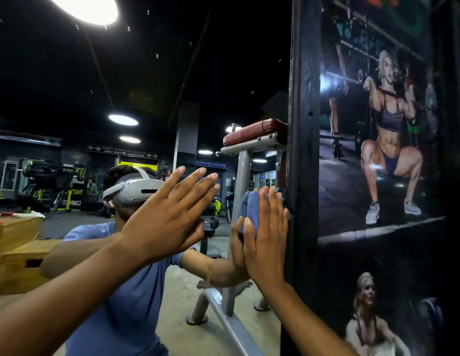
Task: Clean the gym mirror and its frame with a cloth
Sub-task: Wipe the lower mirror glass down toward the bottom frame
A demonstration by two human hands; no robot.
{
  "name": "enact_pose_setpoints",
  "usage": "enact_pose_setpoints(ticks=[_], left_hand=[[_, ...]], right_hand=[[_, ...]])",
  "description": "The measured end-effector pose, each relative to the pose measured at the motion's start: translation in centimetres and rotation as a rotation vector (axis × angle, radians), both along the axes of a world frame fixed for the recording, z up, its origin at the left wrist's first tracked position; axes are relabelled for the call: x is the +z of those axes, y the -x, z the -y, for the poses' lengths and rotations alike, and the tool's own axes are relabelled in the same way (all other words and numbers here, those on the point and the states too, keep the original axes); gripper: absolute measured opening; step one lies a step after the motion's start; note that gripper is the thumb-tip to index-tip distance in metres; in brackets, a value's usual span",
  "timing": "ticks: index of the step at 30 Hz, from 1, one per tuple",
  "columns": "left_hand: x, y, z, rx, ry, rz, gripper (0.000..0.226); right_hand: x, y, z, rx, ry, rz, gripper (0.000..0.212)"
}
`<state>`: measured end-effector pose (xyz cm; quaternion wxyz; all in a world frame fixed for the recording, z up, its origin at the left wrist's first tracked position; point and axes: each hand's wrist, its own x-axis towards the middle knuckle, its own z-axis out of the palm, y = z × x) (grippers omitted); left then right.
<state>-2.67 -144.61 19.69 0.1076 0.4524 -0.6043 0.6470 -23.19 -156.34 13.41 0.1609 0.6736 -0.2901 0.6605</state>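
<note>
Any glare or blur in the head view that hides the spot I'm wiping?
Head view: ceiling light blown out in the mirror; small glare spots on the poster; right hand and blue cloth by the frame are sharp; edges bend.

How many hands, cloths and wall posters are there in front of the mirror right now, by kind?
Bare hands: 2, left hand flat on the mirror glass, right hand pressing the cloth
Blue cleaning cloth: 1
Glossy fitness posters: 2, upper, lower
Total: 5
</note>
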Motion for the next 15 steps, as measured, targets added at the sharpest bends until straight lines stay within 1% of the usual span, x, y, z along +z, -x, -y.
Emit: enact_pose_setpoints(ticks=[2,5,6,7,10,11,12,15], left_hand=[[-0.1,0.0,0.1,0.0,-0.002,-0.002,0.074],[-0.1,0.0,0.2,0.002,-0.001,-0.003,0.074],[-0.1,0.0,0.1,0.003,0.0,-0.004,0.074],[-0.1,0.0,0.1,0.004,0.002,-0.005,0.074],[-0.1,0.1,0.1,-0.005,0.02,-0.009,0.074],[-0.1,0.1,0.1,-0.008,0.025,-0.01,0.075],[-0.1,0.2,0.0,-0.009,0.027,-0.01,0.075],[-0.1,0.2,-0.2,0.002,0.026,-0.019,0.076]], right_hand=[[-0.5,-0.1,0.1,-0.007,0.011,-0.029,0.068],[-1.7,1.3,1.3,-0.02,0.113,-0.213,0.067],[-1.8,2.1,1.8,-0.022,0.122,-0.229,0.067],[-1.7,2.6,2.1,-0.021,0.107,-0.195,0.067],[-0.7,1.6,1.6,-0.012,0.031,-0.006,0.067],[-0.7,0.7,1.1,-0.007,0.031,0.003,0.066],[-1.2,-0.2,0.6,-0.005,0.052,-0.038,0.066],[-5.0,-0.4,0.3,-0.029,0.176,-0.324,0.067]])
